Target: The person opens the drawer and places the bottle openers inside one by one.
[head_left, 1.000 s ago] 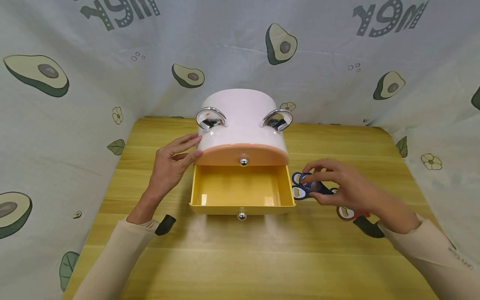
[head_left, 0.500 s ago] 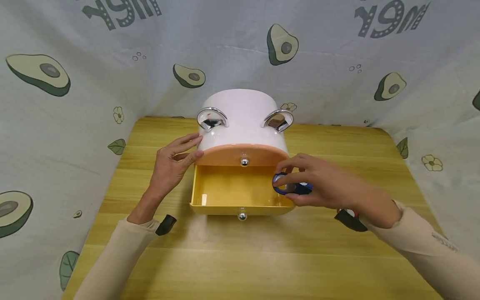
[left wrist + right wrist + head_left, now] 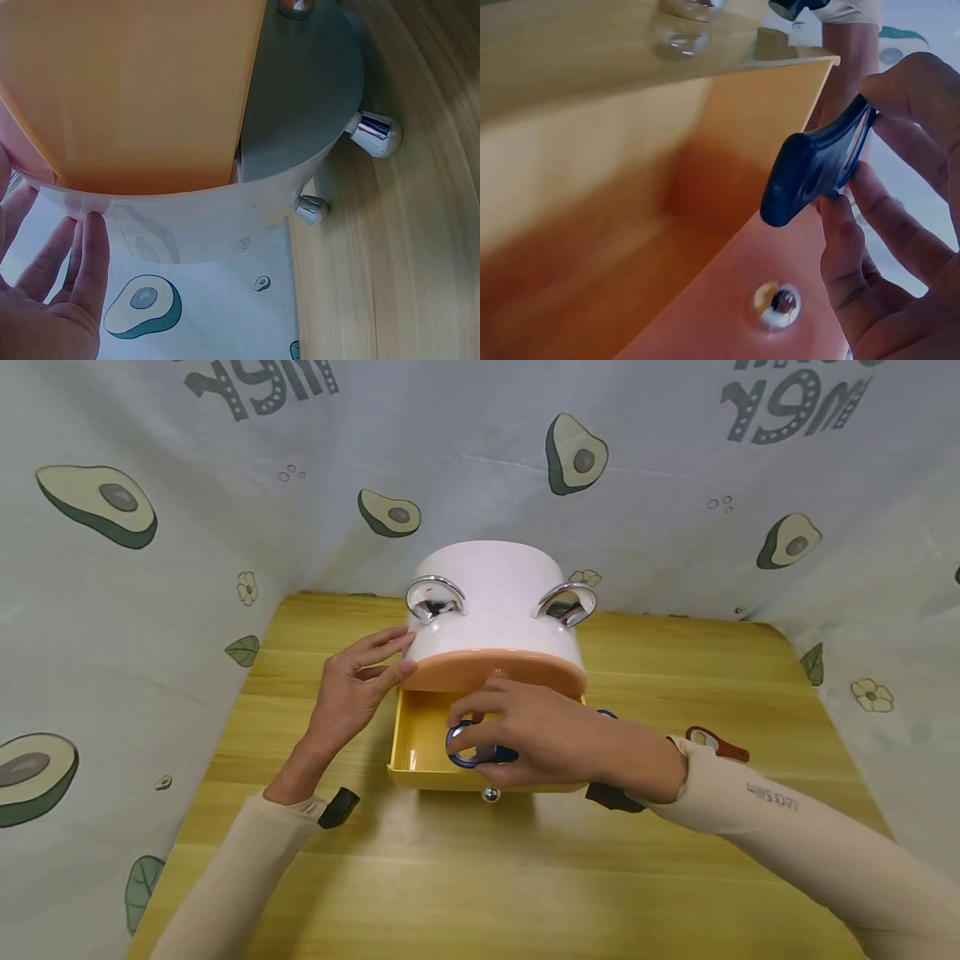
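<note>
A blue bottle opener [image 3: 501, 755] is pinched by my right hand [image 3: 547, 731] above the pulled-out yellow drawer [image 3: 442, 780]. In the right wrist view the same opener [image 3: 799, 172] hangs between thumb and fingertips, its handle pointing into the drawer. The drawer belongs to a white cabinet [image 3: 491, 585] with silver ears and an orange upper drawer front [image 3: 450, 670]. My left hand [image 3: 348, 689] rests against the cabinet's left side, fingers extended; the left wrist view shows its fingertips touching the white wall [image 3: 180, 221]. My right hand hides much of the drawer's inside.
On the table right of the cabinet lie a red bottle opener [image 3: 727, 749] and another blue item [image 3: 607, 713], mostly hidden by my right wrist. A printed avocado cloth [image 3: 660, 527] closes off the back and sides. Silver feet [image 3: 375, 135] lift the cabinet off the table.
My right hand has carried the blue bottle opener leftward from the table on the right to over the drawer. The left hand stays on the cabinet; the head view has shifted slightly.
</note>
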{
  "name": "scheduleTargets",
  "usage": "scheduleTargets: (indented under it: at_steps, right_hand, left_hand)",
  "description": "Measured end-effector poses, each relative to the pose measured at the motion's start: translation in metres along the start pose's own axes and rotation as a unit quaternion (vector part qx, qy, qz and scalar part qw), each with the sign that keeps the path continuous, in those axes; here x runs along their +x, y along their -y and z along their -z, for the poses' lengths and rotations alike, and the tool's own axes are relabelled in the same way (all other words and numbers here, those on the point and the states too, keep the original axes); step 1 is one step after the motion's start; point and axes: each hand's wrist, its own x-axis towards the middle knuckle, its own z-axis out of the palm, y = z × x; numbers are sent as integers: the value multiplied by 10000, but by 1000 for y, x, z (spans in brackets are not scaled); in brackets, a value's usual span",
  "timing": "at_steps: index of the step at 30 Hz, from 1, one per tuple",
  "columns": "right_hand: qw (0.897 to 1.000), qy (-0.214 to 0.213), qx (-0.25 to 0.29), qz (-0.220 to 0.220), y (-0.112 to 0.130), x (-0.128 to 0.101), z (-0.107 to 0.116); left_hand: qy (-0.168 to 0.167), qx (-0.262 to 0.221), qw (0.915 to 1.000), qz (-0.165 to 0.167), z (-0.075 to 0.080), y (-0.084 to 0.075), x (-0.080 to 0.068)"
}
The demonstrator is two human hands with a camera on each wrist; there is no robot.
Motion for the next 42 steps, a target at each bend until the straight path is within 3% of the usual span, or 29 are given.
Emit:
scheduleTargets:
  at_steps: [10,20,30,42]
  right_hand:
    - [9934,981,-368,-468,-1,35,-11]
    - [9912,1196,-198,-538,-4,37,-21]
    - [9967,636,-221,-444,-4,31,-11]
    - [9988,-80,202,-441,-7,-18,12]
  left_hand:
    - [68,-85,9999,-74,0,0,0]
    - [64,-86,9999,-116,0,-1,0]
    - [22,-45,10000,-31,0,0,0]
    - [-1,98,9999,73,0,-2,0]
